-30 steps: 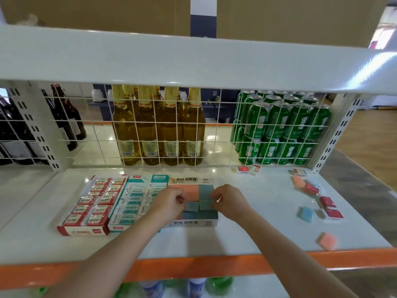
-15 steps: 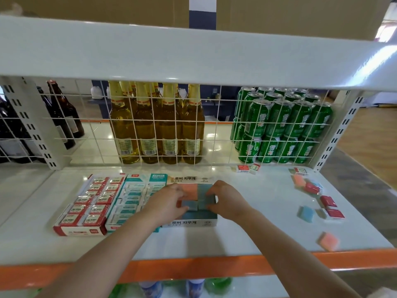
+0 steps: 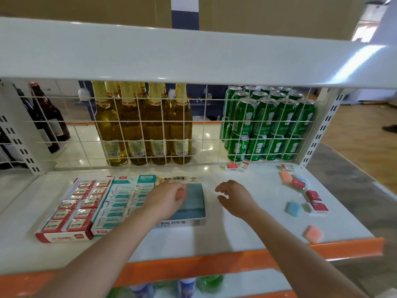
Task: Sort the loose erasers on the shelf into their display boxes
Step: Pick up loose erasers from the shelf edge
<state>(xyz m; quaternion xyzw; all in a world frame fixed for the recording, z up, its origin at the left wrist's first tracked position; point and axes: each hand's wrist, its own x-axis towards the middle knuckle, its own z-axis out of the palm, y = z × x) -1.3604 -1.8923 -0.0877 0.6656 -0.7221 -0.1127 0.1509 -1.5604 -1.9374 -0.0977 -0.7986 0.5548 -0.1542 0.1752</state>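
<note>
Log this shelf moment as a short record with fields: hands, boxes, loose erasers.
left hand: rests on pastel box, fingers curled at a pink eraser; grip unclear
right hand: empty, fingers loosely curled, beside that box
boxes: red box, teal box, pastel box, side by side
loose erasers: pink, blue, red, right side of shelf

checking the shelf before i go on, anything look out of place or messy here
Yes: loose erasers lie scattered at odd angles on the shelf's right side, outside the display boxes: a pink eraser near the front edge, a blue eraser, red-sleeved erasers further back, and two small ones by the wire grid.
</note>
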